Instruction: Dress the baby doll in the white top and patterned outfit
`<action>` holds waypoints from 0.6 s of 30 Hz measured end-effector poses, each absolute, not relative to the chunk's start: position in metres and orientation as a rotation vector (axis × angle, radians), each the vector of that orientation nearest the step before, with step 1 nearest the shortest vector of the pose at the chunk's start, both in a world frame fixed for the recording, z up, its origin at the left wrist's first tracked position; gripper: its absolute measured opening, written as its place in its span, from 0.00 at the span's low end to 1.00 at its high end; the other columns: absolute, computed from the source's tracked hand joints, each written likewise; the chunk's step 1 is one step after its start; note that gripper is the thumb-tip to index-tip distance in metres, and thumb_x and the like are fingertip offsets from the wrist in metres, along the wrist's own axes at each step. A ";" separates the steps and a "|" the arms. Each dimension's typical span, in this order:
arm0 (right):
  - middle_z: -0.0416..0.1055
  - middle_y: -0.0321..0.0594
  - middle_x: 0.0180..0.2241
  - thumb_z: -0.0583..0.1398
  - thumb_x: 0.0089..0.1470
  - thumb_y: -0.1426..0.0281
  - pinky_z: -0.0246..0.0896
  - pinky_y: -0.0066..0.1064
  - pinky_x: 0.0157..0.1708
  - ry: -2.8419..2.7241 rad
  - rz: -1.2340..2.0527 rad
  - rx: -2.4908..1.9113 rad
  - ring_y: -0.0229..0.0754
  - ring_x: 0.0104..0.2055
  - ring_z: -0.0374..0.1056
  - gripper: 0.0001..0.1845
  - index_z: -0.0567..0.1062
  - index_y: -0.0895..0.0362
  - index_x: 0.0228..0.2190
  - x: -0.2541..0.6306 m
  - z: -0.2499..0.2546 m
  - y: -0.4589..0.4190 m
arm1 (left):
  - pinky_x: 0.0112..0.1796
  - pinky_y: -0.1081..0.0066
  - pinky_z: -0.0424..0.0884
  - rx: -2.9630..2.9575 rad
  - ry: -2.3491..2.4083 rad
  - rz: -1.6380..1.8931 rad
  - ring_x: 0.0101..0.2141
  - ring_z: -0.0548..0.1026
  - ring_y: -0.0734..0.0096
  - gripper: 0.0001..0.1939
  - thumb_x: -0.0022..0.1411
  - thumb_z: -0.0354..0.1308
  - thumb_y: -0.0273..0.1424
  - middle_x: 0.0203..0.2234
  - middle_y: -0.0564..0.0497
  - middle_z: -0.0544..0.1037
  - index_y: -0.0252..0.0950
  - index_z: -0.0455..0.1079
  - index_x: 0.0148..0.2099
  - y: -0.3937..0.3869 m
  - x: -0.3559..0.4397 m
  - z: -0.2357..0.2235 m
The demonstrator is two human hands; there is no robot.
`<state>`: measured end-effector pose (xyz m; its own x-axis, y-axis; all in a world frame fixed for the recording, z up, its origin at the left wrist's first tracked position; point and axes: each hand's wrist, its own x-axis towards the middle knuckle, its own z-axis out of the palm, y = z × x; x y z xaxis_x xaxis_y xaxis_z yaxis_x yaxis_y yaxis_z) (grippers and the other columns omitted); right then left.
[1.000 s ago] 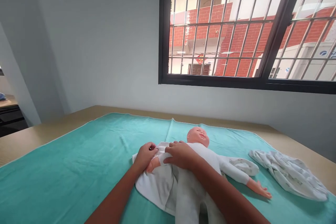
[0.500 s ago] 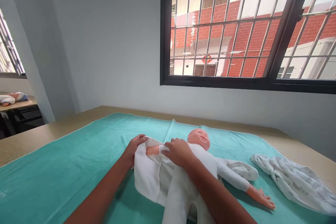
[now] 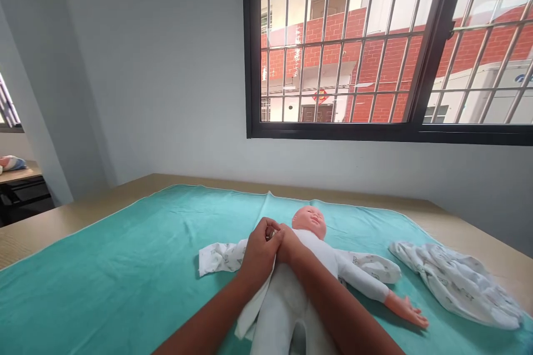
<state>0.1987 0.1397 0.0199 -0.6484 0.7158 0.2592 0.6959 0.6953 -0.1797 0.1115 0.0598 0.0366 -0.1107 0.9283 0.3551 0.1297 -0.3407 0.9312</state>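
A baby doll (image 3: 287, 299) in a white body lies on its back, its head away from me. A white printed baby shirt (image 3: 222, 258) is spread under it, one sleeve out on each side. My left hand (image 3: 261, 249) is closed at the doll's chest, fingers curled on a bit of white cloth; the shirt's front panel hangs below it. Against it, my right hand (image 3: 288, 244) is bent over the chest, its fingertips mostly hidden behind the left hand. What the right fingers hold cannot be made out. The doll's arm on this side is hidden; its other arm stretches out to the right.
A green cloth (image 3: 125, 266) covers most of the wooden table (image 3: 79, 205). A crumpled white printed garment (image 3: 458, 283) lies at the right. Behind the table are a grey wall (image 3: 175, 94) and a barred window (image 3: 333, 130). Another table (image 3: 20, 173) stands far left.
My left hand has moved right, bringing the shirt panel in to the doll's chest beside my right hand. The doll's near hand is now covered, and the left printed sleeve shows.
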 end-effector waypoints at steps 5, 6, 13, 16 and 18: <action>0.73 0.36 0.27 0.53 0.52 0.76 0.55 0.28 0.27 -2.356 0.161 -1.191 0.37 0.27 0.64 0.09 0.73 0.56 0.26 0.218 0.039 0.137 | 0.33 0.74 0.62 1.505 1.076 1.582 0.30 0.66 0.72 0.05 0.60 0.56 0.34 0.25 0.56 0.67 0.37 0.66 0.35 0.072 0.115 0.047; 0.73 0.36 0.28 0.52 0.53 0.76 0.54 0.27 0.28 -2.313 0.155 -1.197 0.37 0.28 0.64 0.10 0.73 0.56 0.28 0.225 0.045 0.133 | 0.33 0.75 0.61 1.488 1.037 1.574 0.30 0.66 0.73 0.06 0.60 0.56 0.35 0.25 0.57 0.67 0.37 0.65 0.35 0.074 0.114 0.046; 0.68 0.35 0.23 0.46 0.61 0.54 0.46 0.29 0.26 -1.961 0.047 -1.644 0.38 0.26 0.59 0.25 0.68 0.55 0.22 0.319 0.039 0.113 | 0.25 0.75 0.55 1.367 0.955 1.295 0.23 0.60 0.76 0.13 0.58 0.58 0.40 0.23 0.59 0.64 0.38 0.66 0.40 0.065 0.113 0.042; 0.71 0.38 0.24 0.49 0.56 0.44 0.48 0.31 0.27 -2.077 0.315 -1.801 0.40 0.26 0.60 0.30 0.69 0.55 0.22 0.358 0.025 0.122 | 0.28 0.75 0.57 1.468 0.968 1.245 0.26 0.59 0.76 0.11 0.58 0.57 0.37 0.24 0.59 0.61 0.37 0.66 0.42 0.053 0.121 0.045; 0.73 0.40 0.28 0.51 0.53 0.40 0.52 0.32 0.29 -2.146 0.529 -1.774 0.43 0.29 0.63 0.31 0.71 0.55 0.25 0.370 0.019 0.130 | 0.29 0.75 0.57 1.550 1.006 1.216 0.27 0.59 0.75 0.11 0.59 0.57 0.35 0.25 0.58 0.60 0.36 0.67 0.43 0.047 0.125 0.049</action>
<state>0.3704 0.1295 0.0188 -0.1882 0.9821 0.0009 0.8692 0.1670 -0.4655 0.1250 0.0474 0.0485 0.1868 0.9498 0.2509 0.0684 -0.2674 0.9612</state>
